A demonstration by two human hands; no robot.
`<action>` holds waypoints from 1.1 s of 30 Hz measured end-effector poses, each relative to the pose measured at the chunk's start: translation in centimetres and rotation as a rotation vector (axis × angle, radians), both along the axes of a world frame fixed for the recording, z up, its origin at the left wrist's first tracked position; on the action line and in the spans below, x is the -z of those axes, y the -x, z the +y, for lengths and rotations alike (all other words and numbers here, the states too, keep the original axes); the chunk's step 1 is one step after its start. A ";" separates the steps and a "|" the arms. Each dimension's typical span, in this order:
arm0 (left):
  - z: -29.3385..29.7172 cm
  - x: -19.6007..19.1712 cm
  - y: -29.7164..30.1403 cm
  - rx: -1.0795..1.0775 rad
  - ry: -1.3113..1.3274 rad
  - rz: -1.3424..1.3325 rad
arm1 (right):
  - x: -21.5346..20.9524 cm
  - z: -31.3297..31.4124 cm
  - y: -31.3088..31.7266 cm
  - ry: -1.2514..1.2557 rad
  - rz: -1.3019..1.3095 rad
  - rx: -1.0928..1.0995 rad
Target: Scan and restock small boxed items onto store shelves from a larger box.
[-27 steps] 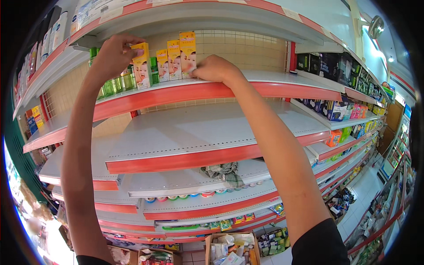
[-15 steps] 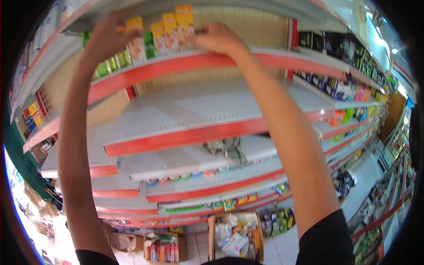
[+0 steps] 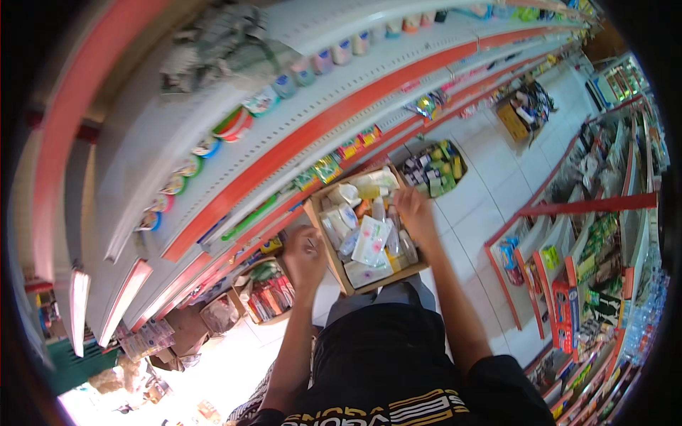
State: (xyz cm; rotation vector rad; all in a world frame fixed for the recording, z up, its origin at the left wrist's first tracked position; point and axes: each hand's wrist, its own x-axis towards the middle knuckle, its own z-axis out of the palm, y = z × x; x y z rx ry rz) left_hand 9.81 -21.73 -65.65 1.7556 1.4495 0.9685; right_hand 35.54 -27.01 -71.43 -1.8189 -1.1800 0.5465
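Note:
Below me on the floor stands an open cardboard box [image 3: 345,285] packed with white, yellow and orange packages and bottles. A white packet with a pink mark [image 3: 371,240] lies on top of its contents. My left hand [image 3: 305,250] hangs beside the box's left edge, its fingers smeared by motion. Over the right rim is my right hand [image 3: 415,210], also blurred; whether it touches the box or anything inside cannot be told.
Shelves with red edging [image 3: 341,105] run along the left, bearing several round tubs and cups and a crumpled grey cloth [image 3: 226,53]. A carton of red packs [image 3: 268,292] stands left of the box; a container of green and yellow goods [image 3: 435,169] sits beyond. Another rack [image 3: 590,263] lines the right.
My view has swung down from the upper shelf to the floor. Both hands have left the yellow-topped cartons on that shelf and come down to either side of the cardboard box.

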 end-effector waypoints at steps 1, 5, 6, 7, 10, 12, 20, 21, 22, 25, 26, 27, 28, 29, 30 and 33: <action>-1.0 5.9 0.6 0.069 0.036 0.060 | 3.4 -3.6 3.3 0.078 0.497 0.027; -0.9 17.0 0.6 0.301 0.019 0.490 | 12.0 -16.0 11.1 0.400 0.775 0.078; -0.1 19.0 0.8 0.274 0.028 0.554 | 12.3 -17.2 12.2 0.506 0.859 0.061; 1.5 20.6 0.4 0.248 0.028 0.615 | 12.8 -17.9 12.8 0.605 0.938 0.043; 5.7 22.2 -4.2 0.373 -0.044 0.600 | 17.4 -19.8 12.4 0.504 0.641 0.094; 9.0 24.5 -4.4 0.446 -0.111 0.660 | 20.5 -17.8 12.3 0.500 0.687 0.186; 9.8 27.0 -4.0 0.680 0.426 0.851 | 25.9 -8.8 11.9 0.654 0.736 0.374; 9.1 27.1 -4.4 0.691 0.430 0.850 | 26.9 -8.6 11.9 0.600 0.804 0.417; 7.7 27.6 -5.2 0.668 0.250 0.877 | 28.4 -8.9 11.5 0.610 0.797 0.442; 5.1 28.1 -5.8 0.645 0.099 0.864 | 29.7 -9.0 12.2 0.267 1.061 0.424; 5.1 27.8 -4.5 0.620 0.116 0.856 | 28.2 -7.8 13.6 0.250 1.027 0.375; 5.0 27.4 -3.8 0.594 0.133 0.839 | 26.5 -7.0 14.4 0.233 0.985 0.327; 5.2 26.5 -2.7 0.568 0.142 0.866 | 24.3 -6.0 15.4 0.214 0.959 0.291; 4.9 26.3 -3.8 0.592 0.236 0.824 | 23.6 -6.6 15.0 0.196 0.897 0.288; 4.5 26.3 -5.1 0.618 0.329 0.778 | 23.9 -7.4 14.7 0.260 0.950 0.271; 3.3 25.4 -1.9 0.606 0.212 0.774 | 19.7 -8.9 14.4 0.262 0.572 0.153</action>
